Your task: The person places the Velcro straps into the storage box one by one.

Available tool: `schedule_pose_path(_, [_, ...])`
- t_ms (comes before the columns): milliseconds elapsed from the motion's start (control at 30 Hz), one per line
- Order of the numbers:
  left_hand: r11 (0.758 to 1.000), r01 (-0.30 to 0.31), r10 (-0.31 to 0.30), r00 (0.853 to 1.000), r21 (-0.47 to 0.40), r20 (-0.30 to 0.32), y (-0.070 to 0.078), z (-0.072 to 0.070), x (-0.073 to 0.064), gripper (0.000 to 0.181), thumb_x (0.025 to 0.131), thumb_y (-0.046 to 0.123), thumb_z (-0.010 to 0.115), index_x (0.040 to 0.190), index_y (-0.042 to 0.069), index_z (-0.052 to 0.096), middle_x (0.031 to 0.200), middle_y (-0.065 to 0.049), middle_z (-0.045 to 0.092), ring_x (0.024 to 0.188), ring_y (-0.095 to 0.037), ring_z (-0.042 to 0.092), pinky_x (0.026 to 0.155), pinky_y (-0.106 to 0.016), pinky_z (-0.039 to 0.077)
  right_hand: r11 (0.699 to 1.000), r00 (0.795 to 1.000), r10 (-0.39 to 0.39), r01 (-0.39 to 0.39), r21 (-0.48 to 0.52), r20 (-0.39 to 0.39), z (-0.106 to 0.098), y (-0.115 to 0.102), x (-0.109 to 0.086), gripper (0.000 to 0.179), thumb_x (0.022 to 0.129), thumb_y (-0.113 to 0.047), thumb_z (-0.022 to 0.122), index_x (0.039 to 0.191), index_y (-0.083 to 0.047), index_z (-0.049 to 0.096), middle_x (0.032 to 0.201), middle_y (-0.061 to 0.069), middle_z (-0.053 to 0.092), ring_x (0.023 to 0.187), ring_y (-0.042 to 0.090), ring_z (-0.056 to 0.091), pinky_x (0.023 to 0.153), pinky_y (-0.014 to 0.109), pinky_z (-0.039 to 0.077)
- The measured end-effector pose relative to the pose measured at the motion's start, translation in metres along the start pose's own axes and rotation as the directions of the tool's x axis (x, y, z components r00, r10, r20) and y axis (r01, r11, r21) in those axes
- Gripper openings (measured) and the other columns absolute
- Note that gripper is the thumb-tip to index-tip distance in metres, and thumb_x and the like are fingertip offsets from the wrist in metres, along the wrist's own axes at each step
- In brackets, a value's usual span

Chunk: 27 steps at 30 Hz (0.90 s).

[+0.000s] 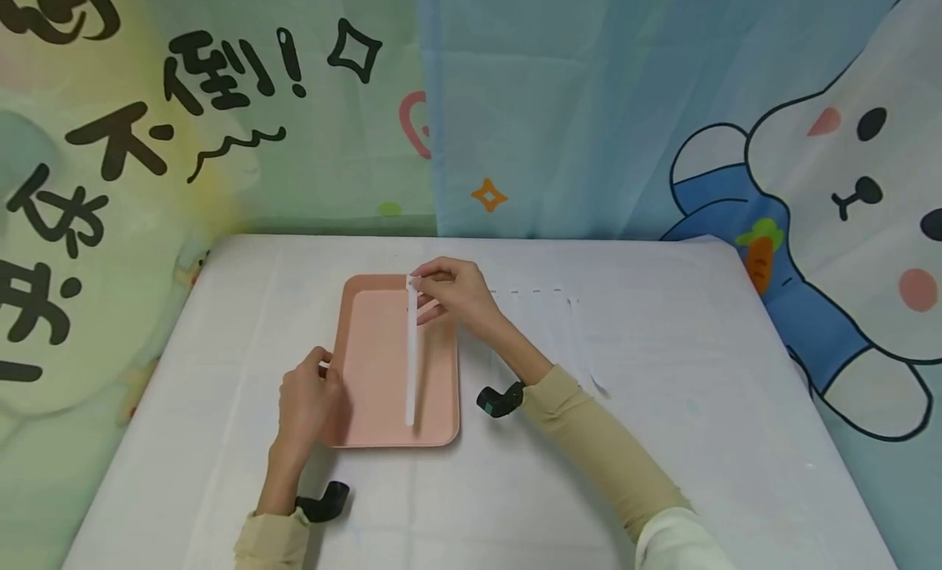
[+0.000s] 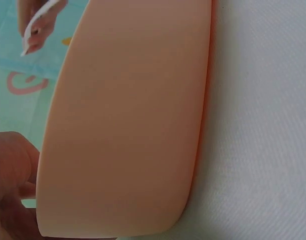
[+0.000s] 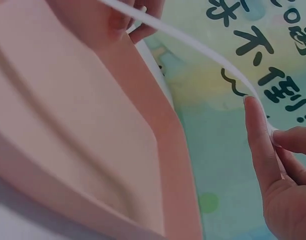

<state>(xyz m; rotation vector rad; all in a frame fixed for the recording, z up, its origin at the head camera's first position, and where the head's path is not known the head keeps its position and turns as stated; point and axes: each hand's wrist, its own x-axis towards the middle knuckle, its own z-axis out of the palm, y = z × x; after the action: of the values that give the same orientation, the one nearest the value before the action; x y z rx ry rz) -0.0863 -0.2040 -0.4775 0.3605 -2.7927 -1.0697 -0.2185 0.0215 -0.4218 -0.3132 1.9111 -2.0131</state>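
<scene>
White and narrow, a strip (image 1: pixel 411 357) stretches above the pink tray (image 1: pixel 375 349), pinched at its far end between the thumb and fingertips of the right hand (image 1: pixel 456 296). Its loose length runs back toward the person, bowing a little when seen from the right wrist. Beside the tray, the left hand (image 1: pixel 307 398) holds the left rim with its fingers curled. Both rest over a white-covered table (image 1: pixel 221 439), where faint pale strips (image 1: pixel 545 329) seem to lie right of the tray, though from where I stand they nearly melt into the cloth. Black cameras (image 1: pixel 324 503) sit at both wrists, below tan sleeves (image 1: pixel 603 447). Behind hangs a backdrop (image 1: pixel 545 104) with black lettering (image 1: pixel 213 71) and a cartoon animal (image 1: pixel 817 177) in blue.
</scene>
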Motion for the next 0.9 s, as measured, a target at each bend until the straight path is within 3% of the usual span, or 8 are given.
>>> schedule_pose_path(333, [0.999, -0.031, 0.031, 0.999, -0.005, -0.016, -0.005, 0.0, 0.001, 0.021, 0.09, 0.0, 0.054, 0.107, -0.005, 0.066, 0.086, -0.026, 0.074, 0.066, -0.036, 0.069, 0.054, -0.048, 0.052, 0.999, 0.999, 0.04, -0.04, 0.0, 0.002, 0.031, 0.015, 0.017, 0.02, 0.099, -0.006, 0.064, 0.115, 0.006, 0.068, 0.087, 0.012, 0.073, 0.063, 0.021, 0.072, 0.068, 0.044, 0.061])
schedule_pose_path(567, [1.0, -0.016, 0.016, 1.0, -0.008, -0.01, -0.008, -0.001, 0.004, 0.021, 0.09, 0.001, 0.055, 0.107, -0.003, 0.066, 0.087, -0.026, 0.074, 0.065, -0.034, 0.068, 0.055, -0.046, 0.051, 0.996, 0.996, 0.083, -0.083, 0.031, -0.013, 0.05, 0.028, 0.028, 0.018, 0.099, -0.004, 0.064, 0.113, 0.007, 0.066, 0.08, 0.011, 0.07, 0.059, 0.024, 0.07, 0.076, 0.054, 0.059])
schedule_pose_path(700, [1.0, -0.01, 0.01, 1.0, 0.0, -0.008, -0.008, -0.001, 0.005, 0.022, 0.09, 0.002, 0.055, 0.108, -0.003, 0.066, 0.087, -0.025, 0.074, 0.066, -0.035, 0.068, 0.056, -0.047, 0.051, 0.997, 0.997, 0.077, -0.076, 0.027, -0.024, 0.06, 0.035, 0.033, 0.019, 0.099, -0.004, 0.064, 0.114, 0.007, 0.066, 0.082, 0.013, 0.07, 0.062, 0.032, 0.071, 0.077, 0.058, 0.058])
schedule_pose_path(900, [1.0, 0.007, -0.007, 1.0, -0.01, 0.009, -0.007, 0.0, 0.006, 0.022, 0.09, 0.002, 0.055, 0.109, -0.003, 0.066, 0.089, -0.025, 0.074, 0.071, -0.037, 0.07, 0.059, -0.049, 0.053, 0.995, 0.994, 0.097, -0.097, 0.002, -0.043, 0.07, 0.046, 0.042, 0.019, 0.098, -0.005, 0.065, 0.113, 0.007, 0.069, 0.081, 0.017, 0.072, 0.076, 0.051, 0.071, 0.074, 0.055, 0.059])
